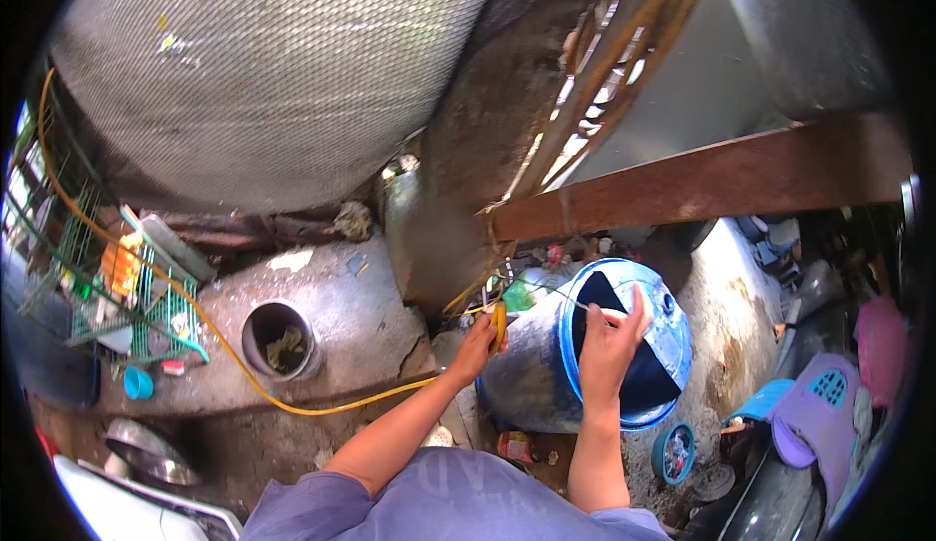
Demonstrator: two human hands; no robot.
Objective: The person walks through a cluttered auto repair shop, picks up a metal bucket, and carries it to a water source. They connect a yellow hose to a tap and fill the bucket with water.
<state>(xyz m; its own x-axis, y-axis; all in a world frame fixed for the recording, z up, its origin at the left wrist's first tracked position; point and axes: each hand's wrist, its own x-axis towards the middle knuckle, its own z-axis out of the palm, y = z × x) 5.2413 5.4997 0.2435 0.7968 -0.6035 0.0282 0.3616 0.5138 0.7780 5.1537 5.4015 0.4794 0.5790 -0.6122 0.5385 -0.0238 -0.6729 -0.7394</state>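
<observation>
A blue plastic drum (526,375) stands in front of me, with a large dark opening cut in its lid (673,331). My left hand (473,349) is closed around a yellow-handled tool (500,325) beside the drum's left side; it looks like pliers, but its jaws are hard to make out. Over the opening, my right hand (606,351) has thumb and fingers bent together in a pinch. A thin wire (564,295) runs from near the tool toward the right fingers. Its end at the right hand is too small to see clearly.
A yellow hose (292,407) curves past my left forearm. Left are a round pot (281,341) and a green wire rack (146,307). A wooden beam (702,180) crosses beyond the drum. A small blue tub (674,453) and purple slipper (819,405) lie right.
</observation>
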